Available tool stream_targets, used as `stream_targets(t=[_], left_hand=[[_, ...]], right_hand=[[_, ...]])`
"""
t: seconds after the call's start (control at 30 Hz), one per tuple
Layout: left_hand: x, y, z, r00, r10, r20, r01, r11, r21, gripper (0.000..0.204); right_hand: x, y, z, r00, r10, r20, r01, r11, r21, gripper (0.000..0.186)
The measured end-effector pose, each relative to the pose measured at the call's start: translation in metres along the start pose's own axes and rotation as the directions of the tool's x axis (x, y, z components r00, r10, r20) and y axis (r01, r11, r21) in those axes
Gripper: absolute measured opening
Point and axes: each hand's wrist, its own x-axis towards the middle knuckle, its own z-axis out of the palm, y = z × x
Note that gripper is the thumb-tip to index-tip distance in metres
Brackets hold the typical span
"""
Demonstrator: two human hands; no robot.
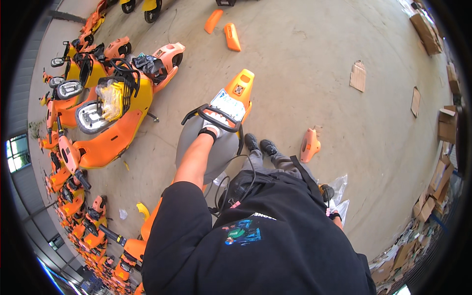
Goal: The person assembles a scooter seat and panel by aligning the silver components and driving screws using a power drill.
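My left hand, in a white glove with a black band at the wrist, closes round the black grab rail behind the grey seat of an orange scooter. The rail partly hides its fingers. Beyond the rail, a white number plate lies on the orange tail piece. Low at my right side, my right hand, also gloved in white, is closed on a dark tool with a yellowish part. My body hides much of it, and its kind cannot be made out.
Several orange and yellow scooters stand in rows to the left. Loose orange panels lie on the floor ahead, and another orange panel is right of my feet. Flat cardboard and stacked boxes are at the right.
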Motion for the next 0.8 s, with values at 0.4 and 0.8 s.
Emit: stream_targets(t=[0.4,0.8], left_hand=[[-0.001,-0.036,0.001,0.992,0.128,0.002,-0.128,0.991,0.036,0.028],[-0.037,-0.066,-0.003,0.970,-0.150,-0.189,0.009,0.804,-0.595,0.023]], right_hand=[[-0.019,-0.045,-0.003,0.995,-0.101,0.024,0.104,0.986,-0.129,0.027],[0.059,-0.114,0.015,0.974,-0.043,0.223,0.090,0.975,-0.205,0.022]])
